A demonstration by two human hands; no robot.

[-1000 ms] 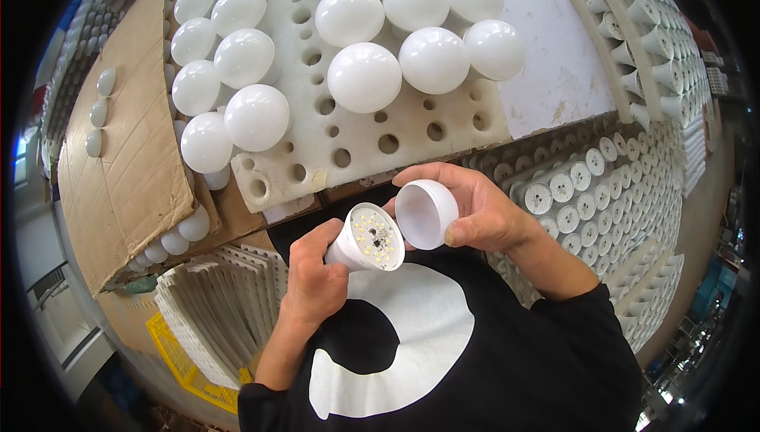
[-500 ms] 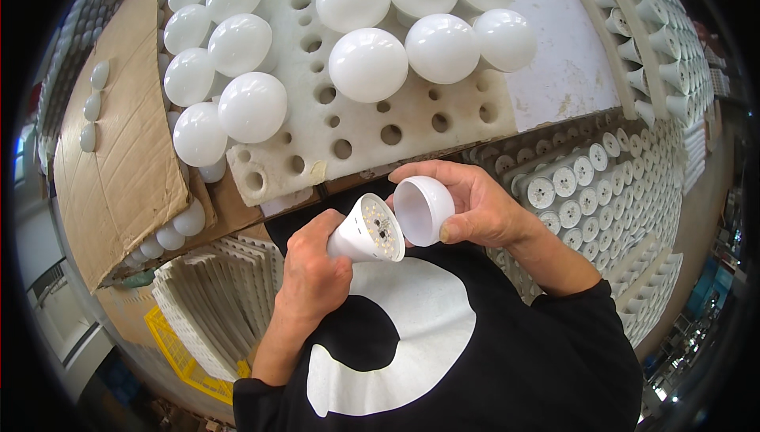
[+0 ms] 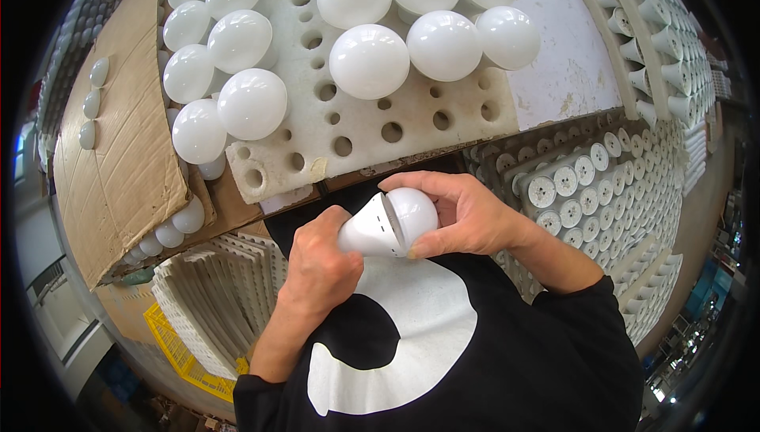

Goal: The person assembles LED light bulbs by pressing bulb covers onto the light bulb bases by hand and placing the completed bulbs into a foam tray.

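Note:
My left hand [image 3: 321, 258] is wrapped round the narrow end of a white cone-shaped LED bulb base [image 3: 370, 230], held tilted in front of my chest. Between the fingers and thumb of my right hand [image 3: 467, 214] is a glossy white bulb dome [image 3: 416, 214]. The dome's rim meets the wide mouth of the base. A narrow dark gap shows at the upper side of the joint, and at the lower side the two look to touch. The circuit board inside the base is hidden now.
Ahead stands a white foam tray [image 3: 364, 127] with rows of holes, carrying several domed bulbs [image 3: 369, 62]. More bulbs stand beside a cardboard sheet [image 3: 119, 131] at left. Open bulb bases [image 3: 584, 169] fill racks at right. Stacked foam trays [image 3: 214, 297] and a yellow crate [image 3: 182, 357] sit lower left.
My right hand has brought the dome left onto the base's mouth and turned its open side toward it. The base has tilted slightly, and its circuit board is covered.

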